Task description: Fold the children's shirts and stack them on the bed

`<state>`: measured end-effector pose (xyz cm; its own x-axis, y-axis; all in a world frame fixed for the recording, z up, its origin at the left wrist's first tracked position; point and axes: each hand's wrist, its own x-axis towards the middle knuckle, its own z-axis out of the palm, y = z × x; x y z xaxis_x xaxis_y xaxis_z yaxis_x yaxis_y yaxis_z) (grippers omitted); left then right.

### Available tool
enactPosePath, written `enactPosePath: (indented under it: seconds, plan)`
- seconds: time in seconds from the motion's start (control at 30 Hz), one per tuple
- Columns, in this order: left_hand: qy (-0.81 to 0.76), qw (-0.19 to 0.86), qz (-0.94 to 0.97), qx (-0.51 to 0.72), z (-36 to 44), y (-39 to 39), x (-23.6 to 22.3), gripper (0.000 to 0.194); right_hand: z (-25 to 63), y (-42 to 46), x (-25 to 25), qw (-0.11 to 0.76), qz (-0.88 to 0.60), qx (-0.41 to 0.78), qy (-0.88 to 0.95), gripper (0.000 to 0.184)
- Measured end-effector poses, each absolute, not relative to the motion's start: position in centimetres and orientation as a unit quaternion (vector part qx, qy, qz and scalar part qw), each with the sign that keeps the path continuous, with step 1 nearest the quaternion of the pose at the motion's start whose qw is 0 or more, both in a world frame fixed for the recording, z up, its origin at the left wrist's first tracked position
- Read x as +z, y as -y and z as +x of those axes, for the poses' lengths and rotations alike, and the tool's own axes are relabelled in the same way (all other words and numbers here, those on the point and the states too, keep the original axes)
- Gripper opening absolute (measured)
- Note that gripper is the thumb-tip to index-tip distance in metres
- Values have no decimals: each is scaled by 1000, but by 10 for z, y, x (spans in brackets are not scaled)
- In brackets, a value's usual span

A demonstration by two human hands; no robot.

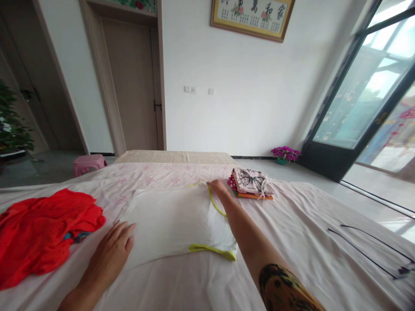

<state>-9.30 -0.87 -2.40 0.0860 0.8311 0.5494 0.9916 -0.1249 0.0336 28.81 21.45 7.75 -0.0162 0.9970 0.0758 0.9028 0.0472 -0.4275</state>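
Observation:
A white sleeveless top (168, 220) with yellow-green trim lies spread flat on the pale bedsheet (285, 250). My left hand (113, 246) rests at its left edge, fingers stretched out and lying flat. At the far right corner, my right hand (216, 186) is closed on the top by its yellow-trimmed part; the fingertips are partly hidden. One trimmed loop lies at the near right corner of the top. Just right of my right hand sits a stack of folded clothes (251, 181), with a butterfly print uppermost.
A crumpled red garment (48, 233) lies at the left. Thin black cords or rods (363, 252) lie at the right. Beyond the bed are a pink stool (89, 164), purple flowers (285, 153) and a glass door (353, 95).

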Motion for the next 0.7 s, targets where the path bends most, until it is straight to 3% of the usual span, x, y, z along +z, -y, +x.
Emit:
enactPosePath:
  seconds: [0.2, 0.43, 0.7]
  plan:
    - [641, 165, -709, -242, -96, 4, -32, 43, 261, -216, 65, 176, -688, 84, 699, 31]
    - [634, 152, -714, -254, -94, 6, -27, 44, 250, -162, 47, 100, -495, -17, 863, 33]
    - [635, 137, -718, -250, -96, 5, -29, 42, 255, -171, 54, 61, -524, -26, 849, 38]
